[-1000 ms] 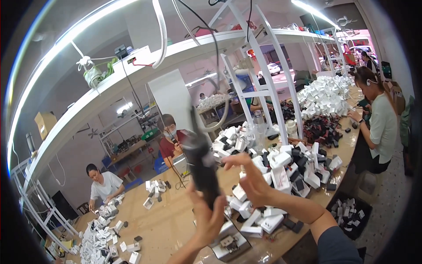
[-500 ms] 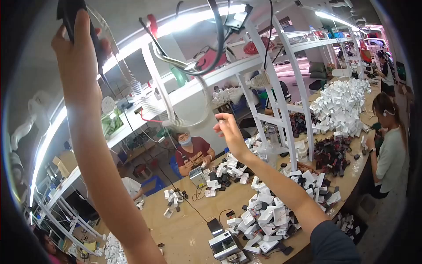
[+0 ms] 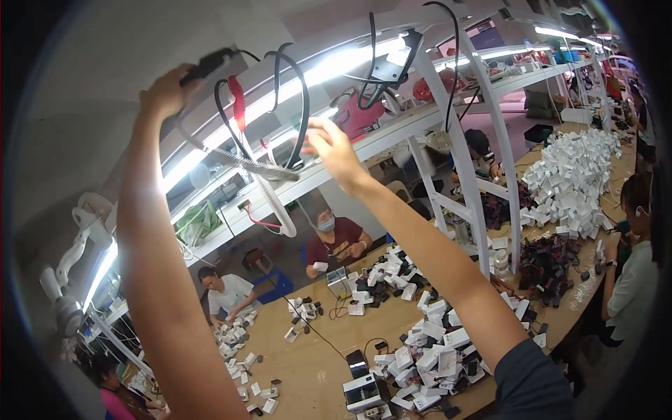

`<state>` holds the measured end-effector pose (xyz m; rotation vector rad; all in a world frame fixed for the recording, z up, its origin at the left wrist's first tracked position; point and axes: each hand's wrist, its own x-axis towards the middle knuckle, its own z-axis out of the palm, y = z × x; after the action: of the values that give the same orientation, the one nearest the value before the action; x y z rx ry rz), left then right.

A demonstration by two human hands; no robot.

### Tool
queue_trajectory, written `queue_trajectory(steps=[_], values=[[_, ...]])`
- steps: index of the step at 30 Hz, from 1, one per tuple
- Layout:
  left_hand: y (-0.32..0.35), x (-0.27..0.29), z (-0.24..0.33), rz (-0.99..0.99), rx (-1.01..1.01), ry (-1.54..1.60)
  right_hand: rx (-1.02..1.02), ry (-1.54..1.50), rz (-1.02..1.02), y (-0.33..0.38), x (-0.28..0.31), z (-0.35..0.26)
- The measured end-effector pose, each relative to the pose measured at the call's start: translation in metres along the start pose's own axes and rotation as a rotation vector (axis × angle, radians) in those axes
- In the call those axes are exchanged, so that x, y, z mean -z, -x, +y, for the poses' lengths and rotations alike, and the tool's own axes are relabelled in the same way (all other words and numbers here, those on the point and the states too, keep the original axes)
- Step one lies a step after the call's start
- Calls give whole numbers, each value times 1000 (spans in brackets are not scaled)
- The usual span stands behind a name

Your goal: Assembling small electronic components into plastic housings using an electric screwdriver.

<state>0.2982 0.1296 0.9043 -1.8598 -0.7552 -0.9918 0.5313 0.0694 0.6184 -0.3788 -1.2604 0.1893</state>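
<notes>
Both my arms reach up to the lit overhead shelf. My left hand, at upper left, is closed around the end of a black handheld object with a cord at its far end; its exact kind does not show. My right hand is raised in front of the shelf, fingers apart and slightly blurred, holding nothing I can see. Its fingertips are close to a hanging black cable loop; I cannot tell whether they touch it. Between my hands hang a grey coiled tube and a red strip.
The white shelf frame spans the workbench. Piles of white plastic cases cover its right side, near a small machine. A masked person sits opposite, another to the left, and one stands at right.
My left hand has moved right and slightly down with the black object, which now points rightward. My right hand has risen and moved left to the cable loop. The view has shifted.
</notes>
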Motion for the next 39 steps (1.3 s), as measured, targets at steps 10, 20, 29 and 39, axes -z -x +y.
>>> queue_trajectory(steps=[10,20,29,39], values=[[14,27,92,-530,170,609,47,-689,-102,-88,-41,20],[-6,-3,46,-200,-14,1072,183,-805,56,-75,-34,15],[37,53,26,518,-78,849,30,-525,483,38,-15,5],[222,69,153,462,101,323,141,105,835,35,31,38]])
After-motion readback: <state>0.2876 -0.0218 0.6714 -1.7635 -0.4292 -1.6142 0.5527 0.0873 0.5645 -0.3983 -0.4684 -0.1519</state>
